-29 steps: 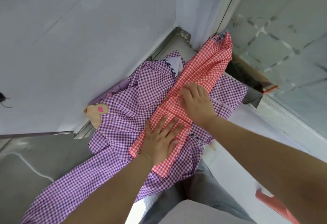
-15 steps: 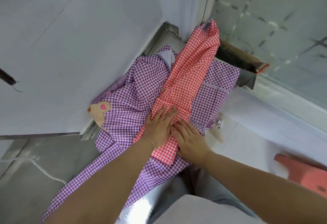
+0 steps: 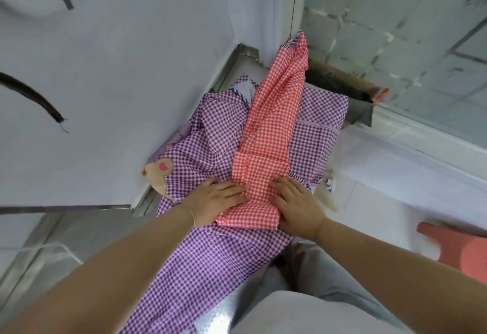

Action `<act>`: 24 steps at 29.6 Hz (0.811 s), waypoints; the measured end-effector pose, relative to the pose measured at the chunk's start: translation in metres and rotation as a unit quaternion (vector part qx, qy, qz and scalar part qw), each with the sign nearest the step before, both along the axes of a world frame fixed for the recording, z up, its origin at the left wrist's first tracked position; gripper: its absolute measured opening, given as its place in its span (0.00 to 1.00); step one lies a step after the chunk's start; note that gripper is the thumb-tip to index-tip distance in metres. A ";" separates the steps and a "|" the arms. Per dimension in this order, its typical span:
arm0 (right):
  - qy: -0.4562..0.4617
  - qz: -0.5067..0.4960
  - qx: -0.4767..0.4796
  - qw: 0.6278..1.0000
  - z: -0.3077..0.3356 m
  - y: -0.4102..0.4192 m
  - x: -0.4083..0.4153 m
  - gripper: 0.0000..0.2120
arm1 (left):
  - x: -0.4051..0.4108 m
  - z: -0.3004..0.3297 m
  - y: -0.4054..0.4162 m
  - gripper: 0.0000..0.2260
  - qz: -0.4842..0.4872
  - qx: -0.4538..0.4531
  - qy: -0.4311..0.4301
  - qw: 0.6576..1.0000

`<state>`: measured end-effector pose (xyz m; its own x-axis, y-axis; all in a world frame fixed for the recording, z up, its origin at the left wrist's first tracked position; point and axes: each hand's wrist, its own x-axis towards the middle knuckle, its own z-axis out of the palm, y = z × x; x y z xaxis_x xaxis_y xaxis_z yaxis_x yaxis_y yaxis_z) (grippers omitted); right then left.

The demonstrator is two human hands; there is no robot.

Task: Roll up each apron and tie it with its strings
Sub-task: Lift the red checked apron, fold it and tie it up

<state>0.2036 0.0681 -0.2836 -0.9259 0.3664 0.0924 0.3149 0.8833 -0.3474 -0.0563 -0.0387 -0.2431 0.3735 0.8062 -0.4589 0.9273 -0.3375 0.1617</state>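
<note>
Flanking red apron [image 3: 266,149] near edge: flat hands, left [image 3: 216,199], right [image 3: 297,204].

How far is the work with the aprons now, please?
Done: the red checked apron is folded into a long narrow strip. In hand: left hand and right hand press flat on its near end; no roll shows. Left: rolling, tying, then the purple checked apron underneath.

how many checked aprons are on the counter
2: a red checked apron, folded narrow, on top under both hands; a purple checked apron spread beneath it. More could be hidden underneath.
</note>
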 end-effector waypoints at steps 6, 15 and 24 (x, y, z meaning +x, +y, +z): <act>0.003 -0.178 -0.215 0.960 0.019 -0.016 -0.006 0.23 | 0.002 0.008 0.017 0.24 0.162 -0.093 -0.128 0.974; -0.048 -0.386 -0.463 0.797 0.042 0.015 -0.035 0.19 | 0.031 -0.001 0.058 0.25 0.557 -0.110 -0.192 0.801; 0.037 -0.197 0.060 0.978 0.027 -0.005 -0.037 0.14 | 0.054 -0.002 0.086 0.21 0.536 -0.036 0.007 0.843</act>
<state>0.1667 0.0633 -0.2563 -0.7035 0.6763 0.2183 0.6171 0.7337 -0.2844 -0.0024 0.0476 -0.2447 -0.5591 0.6467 -0.5188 0.6947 0.7070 0.1327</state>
